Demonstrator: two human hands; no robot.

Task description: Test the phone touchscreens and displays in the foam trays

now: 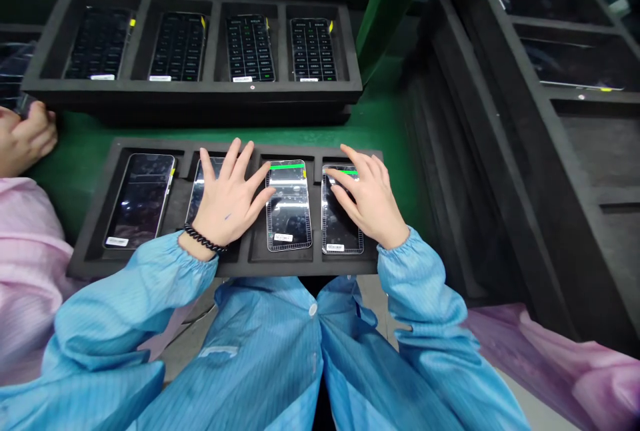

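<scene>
A black foam tray (pixel 95 231) lies in front of me with several phones side by side in its slots. My left hand (pixel 227 197) rests flat with fingers spread on the second phone (pixel 200 184). My right hand (pixel 367 197) lies open on the rightmost phone (pixel 337 227), fingertips near its top edge. Between my hands sits a phone with a green strip (pixel 289 207) across its top. The leftmost phone (pixel 140 199) is dark and untouched. A black coiled band circles my left wrist.
A second foam tray (pixel 200 94) with several lit phones stands farther back on the green surface (pixel 380 124). Stacked empty foam trays (pixel 550 151) fill the right side. Another person's hand (pixel 25 137) and pink sleeve (pixel 25 264) are at the left.
</scene>
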